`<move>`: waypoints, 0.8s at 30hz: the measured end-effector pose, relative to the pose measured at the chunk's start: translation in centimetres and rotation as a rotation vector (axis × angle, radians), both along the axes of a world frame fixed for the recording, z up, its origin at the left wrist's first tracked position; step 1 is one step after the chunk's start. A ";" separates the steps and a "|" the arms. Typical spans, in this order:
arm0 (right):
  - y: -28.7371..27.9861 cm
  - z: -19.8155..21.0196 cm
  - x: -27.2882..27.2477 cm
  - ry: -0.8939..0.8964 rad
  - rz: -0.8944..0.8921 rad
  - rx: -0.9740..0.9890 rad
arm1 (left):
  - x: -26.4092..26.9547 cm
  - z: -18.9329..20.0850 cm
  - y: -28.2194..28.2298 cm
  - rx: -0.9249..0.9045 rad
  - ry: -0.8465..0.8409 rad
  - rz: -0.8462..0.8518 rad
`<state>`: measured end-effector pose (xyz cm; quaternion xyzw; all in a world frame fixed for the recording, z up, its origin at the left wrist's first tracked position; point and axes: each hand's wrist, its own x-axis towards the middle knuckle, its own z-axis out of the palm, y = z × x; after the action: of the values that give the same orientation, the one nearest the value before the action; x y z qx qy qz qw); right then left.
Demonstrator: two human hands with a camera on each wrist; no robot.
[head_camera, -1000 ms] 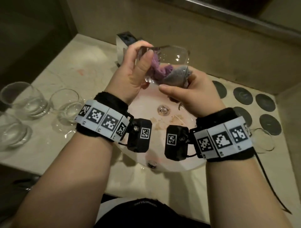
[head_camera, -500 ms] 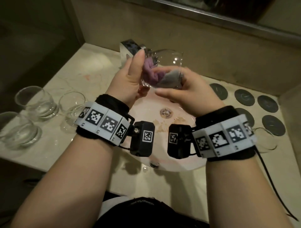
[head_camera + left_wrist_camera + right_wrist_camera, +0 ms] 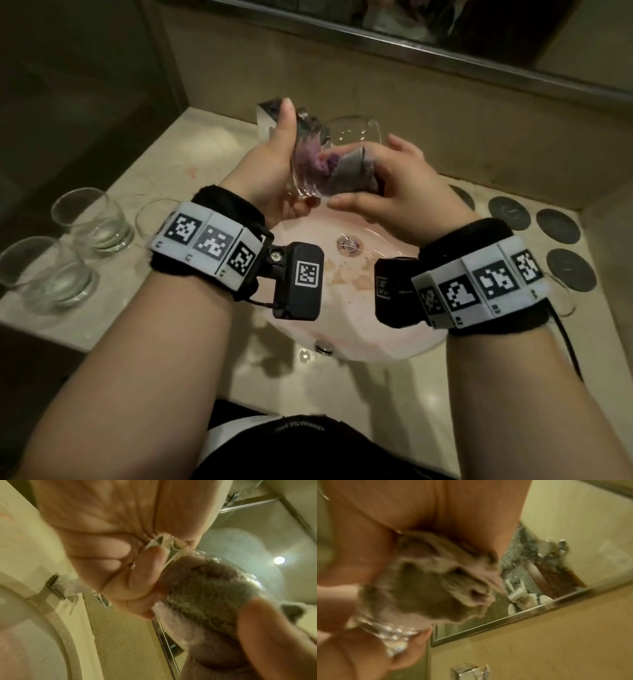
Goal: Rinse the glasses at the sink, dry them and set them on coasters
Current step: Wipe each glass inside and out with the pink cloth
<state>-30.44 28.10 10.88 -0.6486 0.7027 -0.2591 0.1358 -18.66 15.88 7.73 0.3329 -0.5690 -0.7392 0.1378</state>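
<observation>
The left hand is gripping the glass by its base end, thumb lying up along the near wall and fingers curled behind, probably so the thick bottom takes the load while the open end stays free for wiping. The right hand is pinching a grey-and-purple cloth, fingers curled round the bunched fabric and pushing it into the bowl; the wrist views are showing the cloth filling the inside, blurred. The glass is being held tipped over on its side above the sink, in front of the tap, long axis running roughly left to right, base toward the left palm, rim pointing right and slightly away. Judged step: drying the inside, over the basin so drips fall in. Three more glasses are standing upright on the counter at left, apparently awaiting their turn. Dark round coasters are lying at right; one glass is standing near them, partly hidden by the right wristband.
</observation>
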 end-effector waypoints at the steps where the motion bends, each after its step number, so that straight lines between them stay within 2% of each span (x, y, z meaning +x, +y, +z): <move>1: 0.1 0.3 0.0 0.052 0.024 0.010 | 0.0 -0.1 0.0 0.012 0.001 0.012; 7: 0.4 0.2 -1.5 0.399 0.197 0.127 | 0.1 0.2 0.7 0.132 -0.002 0.051; 13: -0.4 0.5 -1.8 0.341 0.168 0.117 | -1.3 0.0 1.2 0.201 0.006 0.150; 14: -0.4 0.5 -1.7 0.278 0.151 0.147 | -1.5 -0.1 1.2 0.179 -0.006 0.177; 15: -0.4 0.6 -1.6 0.117 0.110 0.184 | -1.7 -0.3 1.1 0.146 -0.007 0.209; 17: -0.2 1.0 -0.9 -0.429 0.011 0.238 | -1.9 -0.3 1.2 0.013 0.043 0.255; 18: -0.1 1.0 -0.9 -0.650 -0.028 0.222 | -2.0 -0.3 1.3 -0.121 0.088 0.267; 19: -0.2 0.9 -1.2 -0.780 -0.053 0.176 | -2.1 -0.3 1.3 -0.306 0.144 0.268; 21: -0.5 0.7 -2.0 -0.926 -0.100 0.103 | -2.0 0.3 1.0 -0.660 0.264 0.214; 22: -0.7 0.9 -2.2 -0.954 -0.106 0.082 | -2.0 0.7 0.5 -0.771 0.299 0.160; 24: -0.9 1.2 -2.6 -0.952 -0.114 0.046 | -2.0 1.3 -0.3 -0.828 0.315 0.051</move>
<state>-33.05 27.25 12.04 -0.4154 0.6023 -0.5188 0.4422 -20.63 15.56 9.07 0.1468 -0.7809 -0.4871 0.3626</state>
